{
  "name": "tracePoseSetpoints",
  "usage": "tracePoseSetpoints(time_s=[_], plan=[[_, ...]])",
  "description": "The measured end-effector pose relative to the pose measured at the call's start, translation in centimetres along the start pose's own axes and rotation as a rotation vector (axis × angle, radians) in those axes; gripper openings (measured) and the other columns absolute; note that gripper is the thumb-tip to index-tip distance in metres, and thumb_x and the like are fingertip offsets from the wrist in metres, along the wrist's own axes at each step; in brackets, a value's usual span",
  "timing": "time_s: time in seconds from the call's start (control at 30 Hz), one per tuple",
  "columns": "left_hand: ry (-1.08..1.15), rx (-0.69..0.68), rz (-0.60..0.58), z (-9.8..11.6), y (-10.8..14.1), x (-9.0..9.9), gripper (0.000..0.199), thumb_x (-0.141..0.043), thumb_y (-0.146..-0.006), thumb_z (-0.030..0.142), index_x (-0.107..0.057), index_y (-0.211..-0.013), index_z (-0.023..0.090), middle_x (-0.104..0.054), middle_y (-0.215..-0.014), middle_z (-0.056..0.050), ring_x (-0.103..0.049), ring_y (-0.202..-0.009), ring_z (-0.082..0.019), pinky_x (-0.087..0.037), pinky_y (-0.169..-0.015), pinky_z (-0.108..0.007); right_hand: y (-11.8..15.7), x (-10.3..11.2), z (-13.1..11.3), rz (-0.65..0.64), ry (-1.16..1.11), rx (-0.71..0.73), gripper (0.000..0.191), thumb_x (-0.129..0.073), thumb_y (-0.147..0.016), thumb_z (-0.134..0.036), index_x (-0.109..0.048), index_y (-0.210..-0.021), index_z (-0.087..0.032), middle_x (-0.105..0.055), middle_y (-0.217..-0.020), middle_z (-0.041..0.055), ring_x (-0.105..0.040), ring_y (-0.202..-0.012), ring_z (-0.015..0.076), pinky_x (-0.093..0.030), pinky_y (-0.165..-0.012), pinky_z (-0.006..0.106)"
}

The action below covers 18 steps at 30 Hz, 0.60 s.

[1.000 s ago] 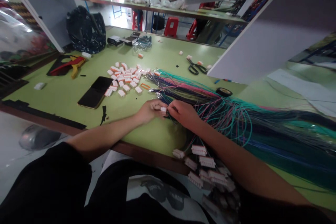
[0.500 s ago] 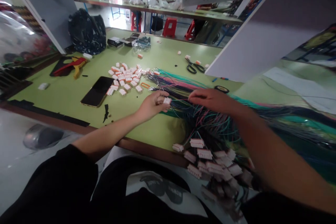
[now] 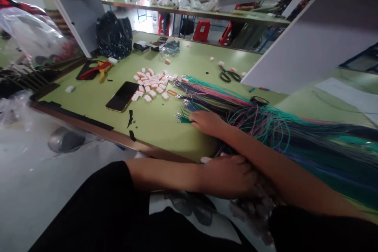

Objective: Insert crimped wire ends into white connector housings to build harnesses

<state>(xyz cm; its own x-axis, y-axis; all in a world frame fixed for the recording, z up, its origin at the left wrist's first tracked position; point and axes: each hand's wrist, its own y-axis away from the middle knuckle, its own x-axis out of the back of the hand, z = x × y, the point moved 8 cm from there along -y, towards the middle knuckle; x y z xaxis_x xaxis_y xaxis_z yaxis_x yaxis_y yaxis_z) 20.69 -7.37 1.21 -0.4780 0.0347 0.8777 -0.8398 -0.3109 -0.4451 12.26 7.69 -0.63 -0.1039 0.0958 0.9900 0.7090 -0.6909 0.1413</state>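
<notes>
My right hand (image 3: 209, 123) is above the bundle of coloured wires (image 3: 224, 96) on the table. Its fingers are bent and pressed together on the green wires (image 3: 184, 119) near their metal-tipped ends. Lower down, at the table's front edge, my left hand (image 3: 228, 175) lies over a bunch of wired white connectors (image 3: 260, 204), back of the hand up. Blur and the hand itself hide how its fingers close. Loose white-and-orange connector housings (image 3: 152, 82) lie in a pile left of the wire ends.
A phone (image 3: 122, 96) lies left of the pile, with red-and-yellow pliers (image 3: 96, 70) beyond it. Scissors (image 3: 227, 74) and a roll of black tape (image 3: 259, 101) are at the back right. A white panel (image 3: 295, 43) stands on the right; a dark bag (image 3: 114, 35) sits at the back left.
My left hand, which held a white connector near the wire ends, has dropped to the bunch at the table edge. My right hand has moved left and down to the green wires.
</notes>
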Motion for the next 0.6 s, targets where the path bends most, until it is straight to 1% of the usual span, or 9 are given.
tracePoseSetpoints(time_s=[0.03,0.1,0.17,0.2,0.27,0.3,0.37,0.47,0.6], plan=[[0.007,-0.024,0.012,-0.1,0.9,0.4,0.03,-0.04,-0.091,0.03,-0.067,-0.099,0.019,-0.064,-0.113,-0.013,-0.056,-0.107,-0.019,-0.04,-0.099,-0.026,0.0,-0.3,0.1,0.027,0.002,0.0,0.016,-0.048,-0.079,-0.017,-0.064,-0.081,-0.017,-0.066,-0.089,0.0095,-0.058,-0.084,0.0197,-0.039,-0.069,0.028],[0.032,-0.028,0.028,-1.7,3.3,2.1,0.031,-0.041,-0.09,0.028,-0.062,-0.111,0.018,-0.062,-0.12,-0.009,-0.053,-0.116,-0.019,-0.038,-0.103,-0.029,0.1,-0.4,0.4,0.084,-0.055,0.011,0.015,-0.047,-0.079,-0.017,-0.061,-0.074,-0.018,-0.065,-0.081,0.008,-0.056,-0.079,0.0185,-0.038,-0.067,0.027],[0.03,0.076,0.034,-5.3,6.3,4.6,0.03,-0.042,-0.088,0.025,-0.062,-0.11,0.017,-0.063,-0.118,-0.01,-0.053,-0.116,-0.021,-0.039,-0.103,-0.033,0.1,-0.1,1.1,0.136,-0.172,0.0,0.013,-0.048,-0.077,-0.018,-0.058,-0.068,-0.018,-0.063,-0.075,0.0059,-0.054,-0.072,0.0167,-0.037,-0.064,0.027],[0.019,0.183,0.036,-8.0,8.1,5.9,0.031,-0.04,-0.088,0.022,-0.06,-0.111,0.016,-0.063,-0.118,-0.011,-0.054,-0.115,-0.021,-0.04,-0.101,-0.033,0.2,0.0,1.6,0.154,-0.24,-0.02,0.012,-0.049,-0.075,-0.019,-0.057,-0.066,-0.018,-0.062,-0.072,0.0043,-0.053,-0.069,0.0156,-0.036,-0.063,0.026],[-0.084,0.582,0.136,-15.0,12.5,9.3,0.036,-0.039,-0.086,0.017,-0.056,-0.117,0.012,-0.056,-0.126,-0.016,-0.047,-0.123,-0.026,-0.036,-0.103,-0.04,0.2,0.2,2.8,0.197,-0.387,-0.093,0.009,-0.05,-0.072,-0.02,-0.054,-0.063,-0.019,-0.059,-0.065,0.0012,-0.051,-0.062,0.0134,-0.036,-0.06,0.025],[-0.169,0.782,0.207,-18.1,15.0,11.1,0.04,-0.04,-0.084,0.015,-0.051,-0.121,0.009,-0.05,-0.133,-0.02,-0.038,-0.131,-0.03,-0.029,-0.108,-0.045,0.3,0.3,3.5,0.221,-0.462,-0.137,0.009,-0.051,-0.071,-0.022,-0.053,-0.063,-0.019,-0.058,-0.063,0.0,-0.05,-0.059,0.0128,-0.036,-0.059,0.024],[-0.284,1.037,0.259,-22.4,18.9,13.0,0.049,-0.047,-0.08,0.017,-0.043,-0.127,0.004,-0.042,-0.138,-0.025,-0.024,-0.137,-0.035,-0.018,-0.111,-0.052,0.4,0.2,4.4,0.262,-0.597,-0.212,0.008,-0.051,-0.069,-0.024,-0.052,-0.063,-0.02,-0.058,-0.06,-0.0012,-0.051,-0.058,0.0126,-0.037,-0.059,0.025],[-0.282,1.166,0.158,-25.0,21.0,11.9,0.056,-0.05,-0.08,0.027,-0.038,-0.127,0.0,-0.037,-0.139,-0.029,-0.025,-0.135,-0.038,-0.02,-0.108,-0.056,0.5,-0.1,4.9,0.266,-0.681,-0.251,0.008,-0.051,-0.067,-0.027,-0.052,-0.063,-0.02,-0.058,-0.057,-0.002,-0.05,-0.055,0.0124,-0.037,-0.057,0.025],[-0.235,1.046,0.059,-24.0,18.8,9.5,0.05,-0.045,-0.083,0.028,-0.039,-0.125,0.002,-0.04,-0.137,-0.028,-0.03,-0.134,-0.034,-0.023,-0.109,-0.051,0.6,0.0,4.6,0.286,-0.675,-0.201,0.01,-0.053,-0.066,-0.028,-0.052,-0.06,-0.02,-0.053,-0.051,-0.0043,-0.045,-0.049,0.0101,-0.035,-0.053,0.024]])
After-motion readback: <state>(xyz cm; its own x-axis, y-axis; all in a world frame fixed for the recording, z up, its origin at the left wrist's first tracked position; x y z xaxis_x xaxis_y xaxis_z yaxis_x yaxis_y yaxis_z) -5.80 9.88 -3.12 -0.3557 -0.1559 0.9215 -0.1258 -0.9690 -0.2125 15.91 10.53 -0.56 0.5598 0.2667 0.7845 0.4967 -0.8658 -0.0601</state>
